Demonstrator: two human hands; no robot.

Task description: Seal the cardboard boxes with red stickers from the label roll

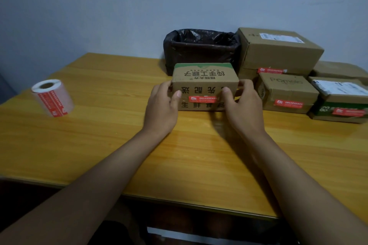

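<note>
1. Cardboard box (205, 81) with printed characters is sitting at the centre of the frame on the wooden table (99, 145), with a red sticker (202, 99) lying across the seam on its near face.
2. Left hand (162, 108) is gripping the box's left end, thumb lying on the near face just left of the sticker, fingers curling round the side.
3. Right hand (242, 103) is gripping the right end the same way, its thumb touching or covering the sticker's right end.
4. Label roll (52, 97) is standing tilted at the left of the frame, well apart from both hands, with red labels showing on its outer wrap.
5. Sealed boxes (286, 93) are piling up at the right of the frame, each showing a red sticker, beside a bin lined with a black bag (201, 49) behind the held box.
6. Judging from this, the sticker is being pressed down or the box is about to be moved to the pile.
7. Risks: the right thumb could be dragging the sticker's end and wrinkling or lifting it; weak pressing could be leaving the seam loose; swinging the box rightward could be knocking the neighbouring stack.
</note>
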